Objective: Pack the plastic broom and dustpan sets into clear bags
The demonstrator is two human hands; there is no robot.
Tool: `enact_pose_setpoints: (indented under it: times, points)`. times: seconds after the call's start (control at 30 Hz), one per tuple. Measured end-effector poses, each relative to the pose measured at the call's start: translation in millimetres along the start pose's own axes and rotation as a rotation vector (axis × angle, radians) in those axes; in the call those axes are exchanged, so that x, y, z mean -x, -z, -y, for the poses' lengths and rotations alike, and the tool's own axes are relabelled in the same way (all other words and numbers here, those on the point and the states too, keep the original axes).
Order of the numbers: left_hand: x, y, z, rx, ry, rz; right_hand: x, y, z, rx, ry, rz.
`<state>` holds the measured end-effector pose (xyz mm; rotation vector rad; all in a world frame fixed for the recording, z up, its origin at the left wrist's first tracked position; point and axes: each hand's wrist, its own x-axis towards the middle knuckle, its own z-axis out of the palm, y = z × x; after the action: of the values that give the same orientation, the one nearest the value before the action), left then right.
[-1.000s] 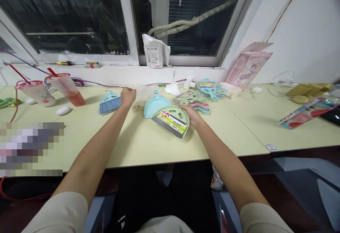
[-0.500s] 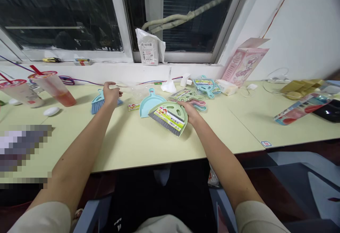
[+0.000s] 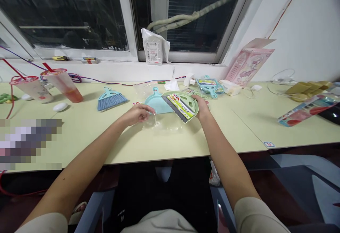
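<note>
My right hand [image 3: 202, 107] grips the handle end of a green dustpan-and-brush set [image 3: 183, 107], a grey-bristled brush and a yellow label lying against the pan, raised above the table. My left hand [image 3: 138, 114] has its fingers drawn together on a clear plastic bag [image 3: 162, 125], hard to make out against the table. Behind the green set, partly covered by it, lies a light-blue dustpan [image 3: 156, 101]. Farther left a blue hand brush [image 3: 111, 99] rests on its own, bristles toward me.
Packaged dustpan sets [image 3: 208, 86] lie at the back beside a tissue pack [image 3: 230, 87]. Two drink cups with straws, one holding red liquid [image 3: 69, 93], stand on the left near a white mouse [image 3: 60, 106]. A pink box [image 3: 248, 64] leans at the back right.
My left hand has come away from the blue brush, moving right and nearer, and now has clear plastic in its fingers. The green set, still in my right hand, is tilted more.
</note>
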<state>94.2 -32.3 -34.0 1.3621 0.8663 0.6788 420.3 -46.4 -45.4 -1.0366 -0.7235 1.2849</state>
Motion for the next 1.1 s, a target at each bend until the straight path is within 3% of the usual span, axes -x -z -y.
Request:
enact_pose_setpoints:
  times: [0.1, 0.23, 0.3, 0.37, 0.43, 0.47, 0.5, 0.6, 0.7, 0.87, 0.97, 1.03, 1.1]
  points:
    - [2, -14.3, 8, -0.097, 0.069, 0.098, 3, -5, -1, -0.053, -0.067, -0.001]
    - [1, -20.2, 17, -0.346, 0.012, 0.072, 7, -16, -8, -0.126, -0.118, -0.026]
    - [1, -19.1, 17, -0.522, -0.079, -0.081, 10, -24, -14, -0.152, -0.126, -0.036]
    - [1, -18.0, 14, -0.652, -0.222, -0.364, 13, -31, -20, -0.172, -0.127, -0.037]
    - [1, -18.4, 9, -0.595, -0.292, -0.587, 16, -38, -26, -0.187, -0.109, -0.014]
    - [1, -19.3, 6, -0.482, -0.27, -0.623, 18, -40, -28, -0.19, -0.098, 0.006]
    - [1, -20.6, 4, -0.33, -0.218, -0.599, 19, -43, -30, -0.192, -0.088, 0.03]
    - [1, -25.7, -2, 0.151, -0.04, -0.351, 23, -49, -37, -0.189, -0.072, 0.1]
    - [3, -29.3, -3, 0.383, -0.002, -0.201, 28, -53, -42, -0.178, -0.056, 0.157]
    - [3, -26.9, -1, 0.413, 0.017, -0.211, 36, -56, -41, -0.113, -0.047, 0.268]
    - [2, -13.8, -5, 0.378, 0.018, -0.208, 36, -47, -28, -0.004, -0.038, 0.363]
    - [5, 1.5, -11, 0.34, 0.032, -0.185, 32, -36, -16, 0.129, 0.029, 0.3]
    - [14, 18.8, -18, 0.293, 0.068, -0.157, 26, -22, -5, 0.299, 0.127, 0.147]
